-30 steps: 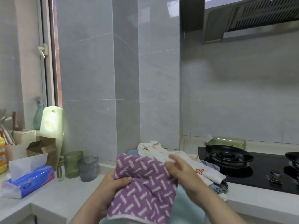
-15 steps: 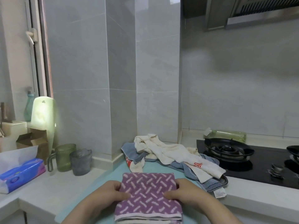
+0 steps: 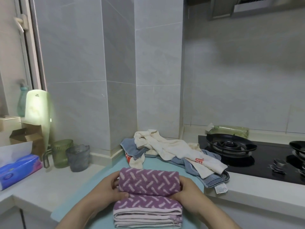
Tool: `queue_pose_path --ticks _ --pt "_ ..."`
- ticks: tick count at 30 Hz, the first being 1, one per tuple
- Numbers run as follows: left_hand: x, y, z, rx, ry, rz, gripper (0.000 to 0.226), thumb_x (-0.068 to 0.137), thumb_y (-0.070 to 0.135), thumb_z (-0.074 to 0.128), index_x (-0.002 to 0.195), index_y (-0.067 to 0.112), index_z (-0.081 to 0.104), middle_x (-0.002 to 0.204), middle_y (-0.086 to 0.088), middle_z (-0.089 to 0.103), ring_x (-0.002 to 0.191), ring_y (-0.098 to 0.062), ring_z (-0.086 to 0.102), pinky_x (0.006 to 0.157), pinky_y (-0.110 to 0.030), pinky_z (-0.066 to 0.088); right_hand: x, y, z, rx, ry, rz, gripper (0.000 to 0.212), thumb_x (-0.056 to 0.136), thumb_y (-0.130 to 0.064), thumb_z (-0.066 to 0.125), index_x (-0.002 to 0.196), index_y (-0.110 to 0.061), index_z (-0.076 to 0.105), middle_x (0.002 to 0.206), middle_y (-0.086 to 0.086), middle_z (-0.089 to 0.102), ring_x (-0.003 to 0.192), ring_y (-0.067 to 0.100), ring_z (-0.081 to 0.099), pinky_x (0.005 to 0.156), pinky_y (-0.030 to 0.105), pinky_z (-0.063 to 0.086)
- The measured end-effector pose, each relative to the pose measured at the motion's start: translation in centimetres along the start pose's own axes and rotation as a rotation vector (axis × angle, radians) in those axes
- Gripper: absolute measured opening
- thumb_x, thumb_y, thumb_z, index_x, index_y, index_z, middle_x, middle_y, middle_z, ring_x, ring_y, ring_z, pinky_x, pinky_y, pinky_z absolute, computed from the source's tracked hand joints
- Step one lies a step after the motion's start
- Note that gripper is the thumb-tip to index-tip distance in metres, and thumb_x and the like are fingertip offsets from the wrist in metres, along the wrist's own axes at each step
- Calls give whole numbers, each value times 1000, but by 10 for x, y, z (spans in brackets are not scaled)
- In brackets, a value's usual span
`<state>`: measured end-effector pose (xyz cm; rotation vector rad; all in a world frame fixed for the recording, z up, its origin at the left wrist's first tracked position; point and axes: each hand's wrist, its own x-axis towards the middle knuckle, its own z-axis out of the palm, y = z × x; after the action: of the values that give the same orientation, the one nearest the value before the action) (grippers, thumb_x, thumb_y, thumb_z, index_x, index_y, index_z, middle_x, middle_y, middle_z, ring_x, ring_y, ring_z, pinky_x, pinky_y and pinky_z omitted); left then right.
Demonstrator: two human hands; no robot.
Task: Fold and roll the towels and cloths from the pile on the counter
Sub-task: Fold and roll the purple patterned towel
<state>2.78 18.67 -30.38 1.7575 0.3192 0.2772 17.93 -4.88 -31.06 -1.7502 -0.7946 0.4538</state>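
- Both hands are on one item: the left hand (image 3: 112,187) and right hand (image 3: 188,190) each grasp an end of the purple towel (image 3: 148,184), thumbs tucked under the rolled part.
- This towel lies on a teal sheet (image 3: 102,180) at the near edge of the counter (image 3: 49,185), right in front of the person.
- It is already folded into a layered strip. Its far end is turned over into a thick roll, while the near part lies flat, so I judge the roll about half made.
- Behind it, the pile (image 3: 181,154) sits loose and crumpled beside the hob (image 3: 257,166), with a cream towel (image 3: 153,139) draped over a blue striped cloth (image 3: 216,178). None of these looks folded, so most of the job seems left.
- No finished rolls show anywhere in view.
- Hard to tell: how many cloths the pile holds, since they overlap, and whether the teal sheet is a mat or a towel waiting its turn.
- Most fingers are hidden behind the roll, and both forearms are cut off by the bottom edge.
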Motion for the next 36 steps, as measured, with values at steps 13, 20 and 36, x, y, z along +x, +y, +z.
queue_pose_path --ticks 13,20,36 --pt "-19 -6 7 323 181 269 18 58 22 71 66 13 57 65 -3 61 63 -4 49 60 -26 37 -17 -4 6 -34 93 -106 47 76 0 75 111 -30 63 104 -7 72 91 11 69 82 25 55" --pt "-32 0 4 301 150 241 46 68 2 68 99 36 72 101 8 73 96 -14 68 83 -32 56 -22 -1 2 -167 111 -161 25 78 -5 75 91 -26 76 96 -7 72 89 7 67 79 24 54" --pt "-61 -7 4 729 103 386 41 61 65 65 85 32 60 124 33 41 116 17 42 95 -8 40 -52 1 4 -416 -4 -284 42 68 -38 81 89 -62 54 133 -33 35 112 -25 41 88 -2 33"
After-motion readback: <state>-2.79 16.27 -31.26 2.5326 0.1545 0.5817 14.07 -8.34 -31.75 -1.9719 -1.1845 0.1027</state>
